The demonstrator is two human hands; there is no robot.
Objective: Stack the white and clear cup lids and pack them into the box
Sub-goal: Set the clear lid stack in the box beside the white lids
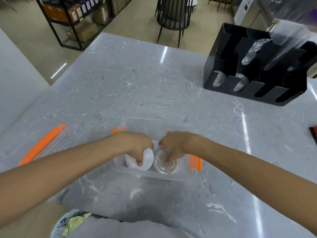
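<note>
A clear plastic box [159,175] with orange side latches [194,163] stands on the marble table near its front edge. Both hands reach down into it. My left hand [137,146] grips a stack of white cup lids [147,160] at the box's left side. My right hand [173,146] has its fingers pressed into a stack of clear cup lids [165,164] just to the right. The two stacks sit side by side, almost touching. The fingers hide the tops of both stacks.
The box's clear lid with an orange strip [41,145] lies flat to the left. A black slotted cup-and-lid organiser [253,90] holding clear lids and wrapped cups stands at the back right. A dark red object [313,134] sits at the right edge.
</note>
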